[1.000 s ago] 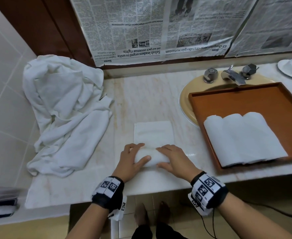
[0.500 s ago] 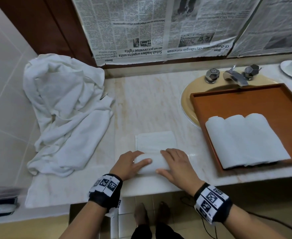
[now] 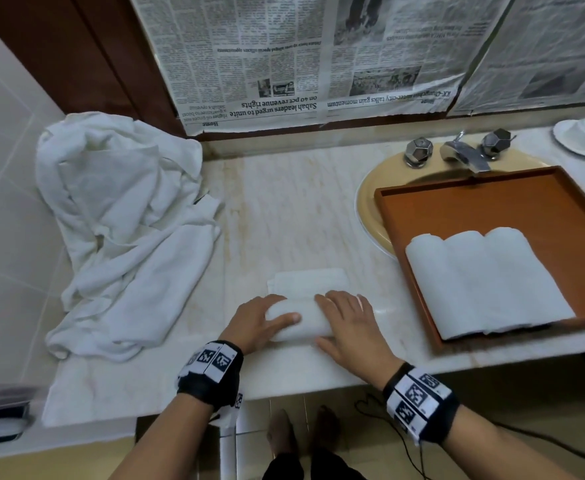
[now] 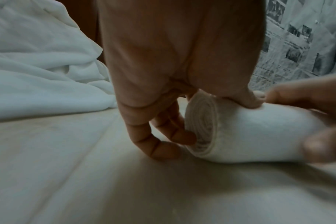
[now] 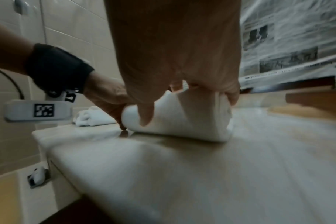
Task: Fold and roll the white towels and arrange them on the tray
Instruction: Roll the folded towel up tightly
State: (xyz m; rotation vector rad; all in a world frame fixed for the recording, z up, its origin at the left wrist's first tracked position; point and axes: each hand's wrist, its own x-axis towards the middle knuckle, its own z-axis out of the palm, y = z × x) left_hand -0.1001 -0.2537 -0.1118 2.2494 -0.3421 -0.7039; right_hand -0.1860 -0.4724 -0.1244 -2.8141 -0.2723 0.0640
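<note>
towel roll [image 3: 299, 318] lies on the marble counter [image 3: 294, 209], near the front edge, w/ both hands on it. left hand [image 3: 254, 322] is at the left end of roll: thumb [image 3: 284, 319] lies on top, the other fingers [image 4: 175, 134] are curled down beside the spiral end and touch the counter, so the hand cups this end. right hand [image 3: 350, 323] is on the right part of roll, fingers bent over the top to the far side, thumb [image 5: 147, 112] pressed on the near side, so it grips the roll. part of this towel is not rolled yet, a flat folded strip [image 3: 310, 280] goes out from under the roll toward the wall. both wrists have black bands w/ black-white marker squares.

to the right, the brown tray [image 3: 492, 206] sits partly over the yellow sink [image 3: 367, 202], well apart from the hands. three rolled white towels [image 3: 485, 282] lie in it side by side, touching each other, in the near-left part of tray. behind the tray are the tap and two knobs [image 3: 464, 155], and a white cup on saucer [image 3: 583, 135] at far right corner. at left of counter there is a loose pile of white towels [image 3: 121, 223], leaning on the tile wall. newspaper sheets [image 3: 301, 53] hang on the wall behind.
</note>
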